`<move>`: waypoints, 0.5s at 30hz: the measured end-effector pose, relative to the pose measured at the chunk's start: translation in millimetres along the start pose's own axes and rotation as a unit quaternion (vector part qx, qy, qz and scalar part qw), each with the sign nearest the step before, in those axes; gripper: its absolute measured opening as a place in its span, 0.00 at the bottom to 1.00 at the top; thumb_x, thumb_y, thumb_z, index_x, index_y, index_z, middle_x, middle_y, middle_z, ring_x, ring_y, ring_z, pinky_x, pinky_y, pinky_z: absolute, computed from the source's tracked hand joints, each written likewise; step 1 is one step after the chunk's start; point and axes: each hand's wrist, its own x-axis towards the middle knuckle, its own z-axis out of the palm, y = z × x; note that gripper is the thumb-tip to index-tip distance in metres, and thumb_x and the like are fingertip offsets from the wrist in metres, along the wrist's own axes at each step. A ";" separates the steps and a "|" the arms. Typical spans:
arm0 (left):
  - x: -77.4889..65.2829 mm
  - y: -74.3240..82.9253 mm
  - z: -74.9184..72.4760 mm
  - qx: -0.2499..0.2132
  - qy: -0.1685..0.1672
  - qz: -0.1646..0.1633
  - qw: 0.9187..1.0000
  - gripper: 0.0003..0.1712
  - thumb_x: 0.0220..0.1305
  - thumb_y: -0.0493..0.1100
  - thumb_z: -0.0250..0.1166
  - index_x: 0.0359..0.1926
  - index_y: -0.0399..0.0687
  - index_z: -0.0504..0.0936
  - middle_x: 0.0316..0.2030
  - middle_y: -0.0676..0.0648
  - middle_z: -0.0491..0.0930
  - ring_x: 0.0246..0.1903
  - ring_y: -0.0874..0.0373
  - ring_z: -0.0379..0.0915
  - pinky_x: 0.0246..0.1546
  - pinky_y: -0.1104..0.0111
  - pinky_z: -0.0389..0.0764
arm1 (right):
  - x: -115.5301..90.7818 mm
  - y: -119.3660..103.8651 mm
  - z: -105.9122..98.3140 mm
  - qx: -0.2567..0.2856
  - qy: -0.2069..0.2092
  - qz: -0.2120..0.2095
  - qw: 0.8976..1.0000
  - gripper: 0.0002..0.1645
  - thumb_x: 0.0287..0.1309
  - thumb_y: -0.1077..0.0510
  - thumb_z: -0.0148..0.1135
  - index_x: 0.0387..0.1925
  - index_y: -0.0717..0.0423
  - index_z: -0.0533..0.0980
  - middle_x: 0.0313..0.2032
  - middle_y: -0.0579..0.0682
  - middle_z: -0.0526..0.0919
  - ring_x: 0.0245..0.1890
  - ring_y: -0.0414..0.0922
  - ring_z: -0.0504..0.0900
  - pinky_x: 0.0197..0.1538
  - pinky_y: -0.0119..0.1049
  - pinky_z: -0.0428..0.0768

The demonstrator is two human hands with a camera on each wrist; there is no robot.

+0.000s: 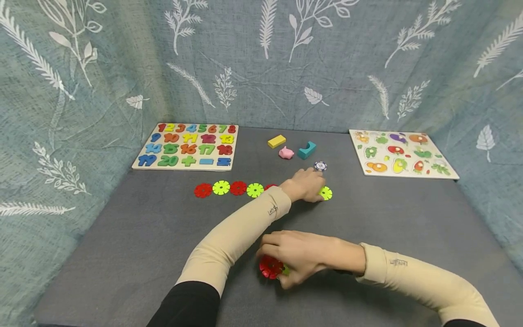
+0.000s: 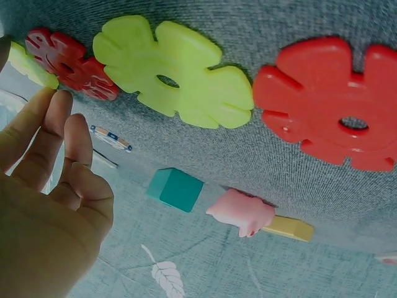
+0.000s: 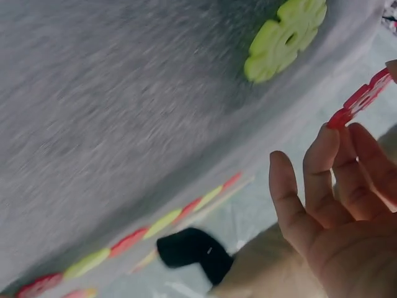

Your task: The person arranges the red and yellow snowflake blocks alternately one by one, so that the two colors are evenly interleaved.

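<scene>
A row of red and yellow-green flower-shaped discs runs across the table. At its right end my left hand [image 1: 307, 184] pinches a yellow-green disc [image 1: 326, 193] by the edge, thumb on one side and fingertips on the other. Beside that one lies a red disc [image 2: 71, 64], then another yellow-green disc [image 2: 173, 73]. My hand and sleeve cover part of the row in the head view. Nearer the front, my right hand [image 1: 298, 254] holds a red disc [image 1: 270, 267] between thumb and fingertips. A loose yellow-green disc [image 3: 286, 40] lies on the table below it.
A number puzzle board [image 1: 185, 166] lies at the back left, a vegetable puzzle board [image 1: 384, 156] at the back right. Between them are a yellow block [image 1: 277, 141], a pink pig [image 1: 286, 153], a teal block [image 1: 306, 150] and a poker chip [image 1: 320, 166]. Patterned cloth [image 1: 253, 59] hangs behind.
</scene>
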 end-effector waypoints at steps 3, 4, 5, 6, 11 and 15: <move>0.5 0.3 0.2 0.006 0.002 -0.002 1.000 0.25 0.66 0.62 0.57 0.55 0.53 0.79 0.52 0.51 0.75 0.51 0.54 0.71 0.52 0.60 0.74 | -9.3 5.8 -5.4 0.022 0.006 0.009 1.000 0.31 0.41 0.49 0.68 0.51 0.49 0.74 0.43 0.40 0.76 0.36 0.32 0.73 0.45 0.22 0.74; 0.5 0.4 0.1 0.008 0.003 -0.003 1.000 0.25 0.66 0.62 0.57 0.54 0.53 0.79 0.52 0.51 0.75 0.51 0.54 0.71 0.52 0.59 0.74 | -12.8 7.7 -7.3 0.028 0.005 0.015 0.999 0.30 0.40 0.50 0.67 0.51 0.49 0.75 0.43 0.40 0.76 0.36 0.31 0.73 0.45 0.22 0.74; 0.4 0.5 0.0 0.009 0.003 -0.003 1.000 0.25 0.65 0.62 0.57 0.54 0.53 0.79 0.52 0.51 0.75 0.51 0.54 0.71 0.51 0.59 0.74 | -16.3 9.9 -8.9 0.034 0.004 0.020 0.999 0.30 0.40 0.50 0.67 0.51 0.50 0.75 0.43 0.40 0.76 0.35 0.31 0.73 0.44 0.21 0.73; 0.5 0.5 -0.1 0.010 0.003 -0.004 1.000 0.25 0.65 0.63 0.57 0.53 0.53 0.79 0.52 0.51 0.76 0.52 0.54 0.71 0.51 0.59 0.74 | -20.0 12.2 -10.5 0.038 0.002 0.025 0.999 0.30 0.41 0.51 0.67 0.50 0.50 0.75 0.43 0.39 0.76 0.35 0.31 0.73 0.43 0.21 0.72; -0.1 1.2 -0.6 0.012 0.002 -0.009 1.000 0.24 0.65 0.62 0.58 0.53 0.54 0.80 0.52 0.51 0.75 0.51 0.53 0.71 0.51 0.59 0.75 | -40.1 26.1 -15.6 0.054 -0.009 0.062 0.997 0.28 0.40 0.53 0.67 0.49 0.49 0.76 0.42 0.38 0.76 0.32 0.31 0.72 0.39 0.21 0.71; -0.8 1.9 -1.1 0.012 0.000 -0.008 1.000 0.24 0.65 0.62 0.58 0.52 0.54 0.80 0.52 0.51 0.75 0.52 0.53 0.71 0.51 0.59 0.75 | -57.2 39.4 -17.2 0.047 -0.016 0.088 0.995 0.28 0.39 0.54 0.67 0.48 0.48 0.77 0.40 0.38 0.76 0.31 0.31 0.71 0.38 0.22 0.72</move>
